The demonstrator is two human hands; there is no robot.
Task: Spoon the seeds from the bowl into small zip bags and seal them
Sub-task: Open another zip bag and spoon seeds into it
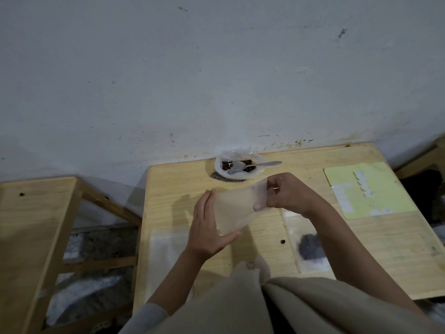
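Clear bag: a small see-through plastic zip bag (234, 208) is held up over the middle of the frame, above the table, with nothing in it.
Left hand: the left hand (208, 227) has straight fingers, and its thumb and palm press the bag's lower left end.
Right hand: the right hand (285, 194) has curled fingers and pinches the bag's upper right end.
Bowl: a small round bowl lined with clear plastic (237, 166) sits above the hands, by the wall, with dark brown seeds (248, 165) inside.
Spoon: a shiny metal spoon (255, 165) rests in the bowl, handle pointing right.
Filled bag: a clear bag with dark seeds (309, 247) lies at lower right.
Table: a light wooden table (361, 249) holds all this.
Paper: a pale yellow sheet (368, 189) lies at right.
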